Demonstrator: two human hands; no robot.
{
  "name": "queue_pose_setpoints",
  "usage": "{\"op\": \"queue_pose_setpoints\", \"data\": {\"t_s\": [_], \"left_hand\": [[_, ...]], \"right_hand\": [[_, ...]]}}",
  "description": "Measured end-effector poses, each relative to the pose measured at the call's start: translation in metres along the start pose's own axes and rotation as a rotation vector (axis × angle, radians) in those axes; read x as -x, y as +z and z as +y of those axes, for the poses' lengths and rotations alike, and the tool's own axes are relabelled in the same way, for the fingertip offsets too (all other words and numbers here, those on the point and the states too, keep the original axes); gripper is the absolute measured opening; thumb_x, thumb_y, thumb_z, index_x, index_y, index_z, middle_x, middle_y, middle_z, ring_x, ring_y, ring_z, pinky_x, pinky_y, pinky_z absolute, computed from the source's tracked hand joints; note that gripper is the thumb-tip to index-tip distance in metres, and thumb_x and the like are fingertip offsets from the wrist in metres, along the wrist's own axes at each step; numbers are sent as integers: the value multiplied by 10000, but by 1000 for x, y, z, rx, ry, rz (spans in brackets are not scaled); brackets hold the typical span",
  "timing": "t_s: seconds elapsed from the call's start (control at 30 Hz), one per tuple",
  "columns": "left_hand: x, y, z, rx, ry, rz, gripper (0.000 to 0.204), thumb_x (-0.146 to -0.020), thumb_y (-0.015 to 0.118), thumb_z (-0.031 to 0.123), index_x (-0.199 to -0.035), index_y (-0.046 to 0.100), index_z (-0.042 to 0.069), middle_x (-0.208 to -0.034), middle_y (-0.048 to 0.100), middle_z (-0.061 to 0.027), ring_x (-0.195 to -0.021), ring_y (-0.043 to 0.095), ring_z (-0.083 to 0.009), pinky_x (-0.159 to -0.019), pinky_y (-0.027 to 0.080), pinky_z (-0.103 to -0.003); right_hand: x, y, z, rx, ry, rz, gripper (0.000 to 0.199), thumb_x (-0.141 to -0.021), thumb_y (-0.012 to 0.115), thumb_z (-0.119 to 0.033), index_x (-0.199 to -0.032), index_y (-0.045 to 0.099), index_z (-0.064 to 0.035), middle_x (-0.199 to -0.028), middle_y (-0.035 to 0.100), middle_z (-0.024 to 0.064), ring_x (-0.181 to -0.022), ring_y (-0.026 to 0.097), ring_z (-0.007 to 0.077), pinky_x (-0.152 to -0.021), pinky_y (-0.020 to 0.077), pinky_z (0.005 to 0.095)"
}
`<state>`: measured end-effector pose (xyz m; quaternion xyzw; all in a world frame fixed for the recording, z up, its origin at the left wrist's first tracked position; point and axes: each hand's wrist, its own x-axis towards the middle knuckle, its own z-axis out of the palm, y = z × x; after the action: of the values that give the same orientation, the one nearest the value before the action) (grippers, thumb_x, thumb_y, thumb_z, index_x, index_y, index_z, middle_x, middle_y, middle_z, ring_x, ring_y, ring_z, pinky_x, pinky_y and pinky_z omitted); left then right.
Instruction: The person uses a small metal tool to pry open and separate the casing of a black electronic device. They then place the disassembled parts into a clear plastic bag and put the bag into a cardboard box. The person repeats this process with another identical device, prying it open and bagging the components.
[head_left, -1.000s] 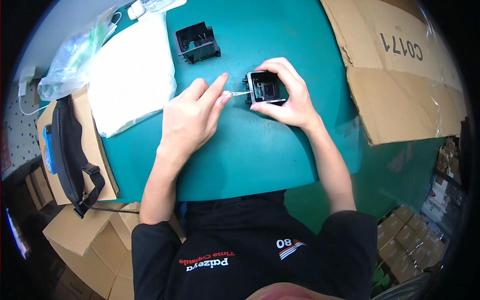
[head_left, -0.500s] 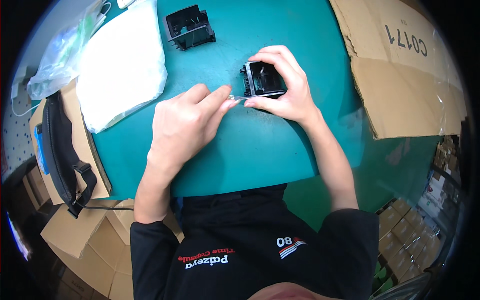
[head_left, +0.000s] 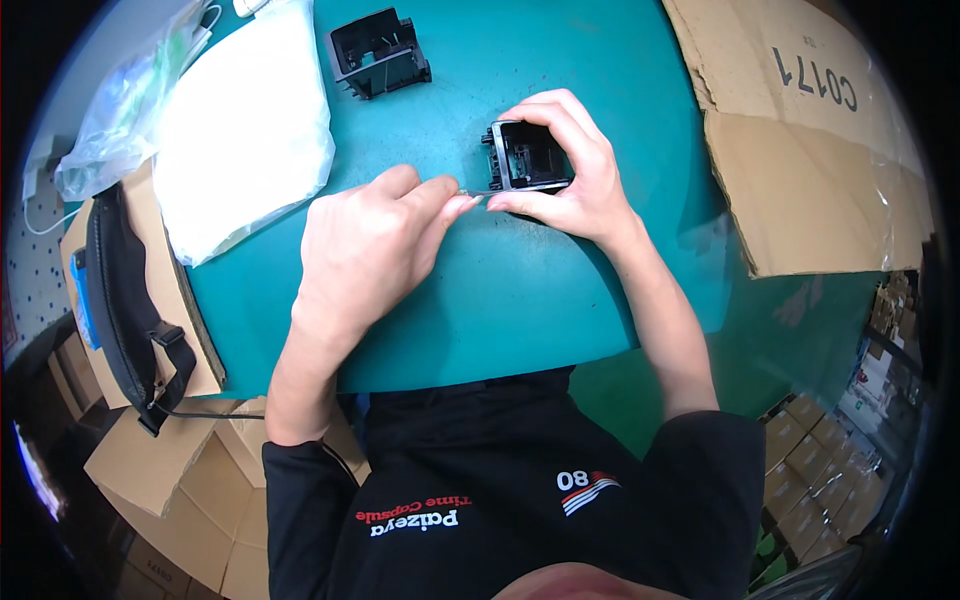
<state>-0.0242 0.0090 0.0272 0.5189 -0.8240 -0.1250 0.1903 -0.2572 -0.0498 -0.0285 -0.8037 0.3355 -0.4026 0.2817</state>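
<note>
My right hand grips an open, box-shaped black plastic housing tilted on its side, with the fingers over its far side and the thumb along its near edge. At the housing's lower left corner, my left hand pinches a thin, pale wire-like piece between thumb and forefinger. That piece reaches toward the right thumb; its exact kind is too small to make out. Farther off, a second black plastic housing of similar shape stands on the table, with nobody touching it.
A green mat covers the table. White plastic bags lie at the left, beside a black belt bag on cardboard. A large cardboard box takes up the right side. An open carton stands below the table's left edge.
My left hand has shifted very slightly, and less of the pale piece shows between the two hands. The right hand keeps its grip on the housing.
</note>
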Motion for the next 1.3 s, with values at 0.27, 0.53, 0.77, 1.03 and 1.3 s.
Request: {"op": "queue_pose_setpoints", "data": {"t_s": [0.27,0.53,0.77,1.03,1.3], "left_hand": [[-3,0,1,13,-10,-5,122,-926,744,262,-910,765,143,-678,573,-56,-541,583,-277,-495,443,-395],[-6,-3,2,5,-14,-38,182,-939,717,318,-854,730,157,-670,539,-51,-541,614,-277,-474,468,-395],[-8,-1,-1,41,-25,-62,153,-927,731,308,-876,734,163,-673,524,-49,-538,606,-266,-469,455,-388],[-8,2,-1,32,-16,-27,156,-929,731,308,-865,712,168,-678,506,-45,-529,602,-257,-456,443,-384],[-5,3,1,19,14,-5,198,-943,719,314,-829,680,157,-678,517,-39,-519,604,-255,-442,437,-390]], "right_hand": [[0,0,1,-17,12,-4,664,-637,980,-298,-1157,671,-22,-1073,640,123,-967,651,266,-838,555,358],[-2,-1,0,-16,25,-12,668,-622,983,-304,-1152,680,-33,-1067,644,122,-968,651,275,-838,553,363],[0,1,2,-32,32,-7,676,-614,984,-304,-1156,684,-34,-1071,654,124,-977,656,281,-838,556,371],[-2,1,3,-34,23,-6,676,-611,985,-300,-1150,685,-25,-1071,659,124,-981,654,278,-842,554,365],[-2,-1,1,-14,10,-12,684,-605,988,-294,-1150,682,-17,-1066,660,124,-983,647,273,-846,552,359]]}}
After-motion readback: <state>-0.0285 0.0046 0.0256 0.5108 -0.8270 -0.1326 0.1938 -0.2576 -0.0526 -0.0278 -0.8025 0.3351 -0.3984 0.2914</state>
